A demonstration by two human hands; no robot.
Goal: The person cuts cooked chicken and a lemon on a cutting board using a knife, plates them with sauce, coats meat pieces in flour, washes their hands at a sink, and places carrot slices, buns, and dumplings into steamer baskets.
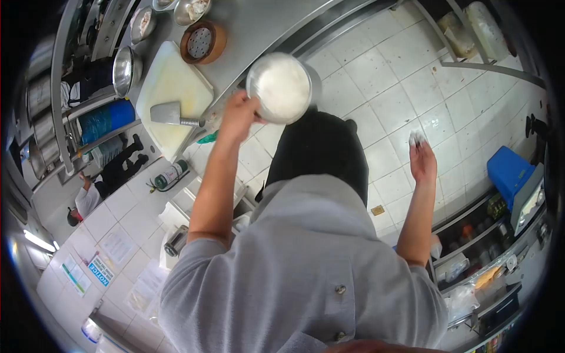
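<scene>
My left hand (240, 113) grips the rim of a round metal bowl (313, 82) that holds a fine white powder (283, 87). The bowl is held up beside the steel counter, in front of my dark-clothed legs. My right hand (422, 157) is away from the bowl, raised over the tiled floor, with its fingers stretched out and white powder on the fingertips. Left of the bowl, a cleaver (170, 114) with a broad blade lies on a pale cutting board (176, 79). A brown round container (203, 43) with a perforated inside stands by the board.
Metal bowls (125, 72) stand along the counter (253, 26). Another person (106, 179) is at the far left, beyond a rack. A green cylinder (170, 175) stands at lower left. Stocked shelves and a blue bin (509, 170) are on the right, over white floor tiles (376, 76).
</scene>
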